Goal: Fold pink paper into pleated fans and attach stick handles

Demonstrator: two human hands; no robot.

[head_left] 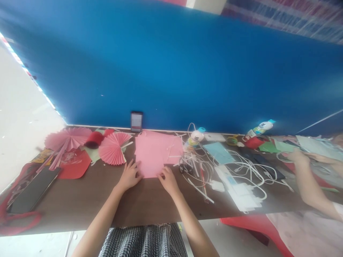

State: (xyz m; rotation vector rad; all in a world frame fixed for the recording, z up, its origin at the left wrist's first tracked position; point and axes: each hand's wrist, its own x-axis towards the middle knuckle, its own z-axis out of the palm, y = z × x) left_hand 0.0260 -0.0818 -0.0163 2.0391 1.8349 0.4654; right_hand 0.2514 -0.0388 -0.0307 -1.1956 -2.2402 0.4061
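A pink paper sheet [149, 153] lies flat on the brown table in front of me, partly over other pink paper [174, 144] to its right. My left hand [130, 175] touches the sheet's lower left corner, thumb and fingers curved around that edge. At the lower right corner, my right hand [166, 176] has its thumb and fingertips closed on the paper's edge. Left of the sheet rests a pleated pink paper fan [114, 148]. Just right of my right hand sit scissors [185, 168] with dark handles, among white strips and cables.
A phone [136, 121] leans against the blue wall. Another pink fan [70, 138], red paper [76, 165] and a dark phone [34, 189] lie left. A glue bottle [197, 136], a white power strip [239, 189] and tangled cables lie right. Further right, another person's hands [297, 157] work.
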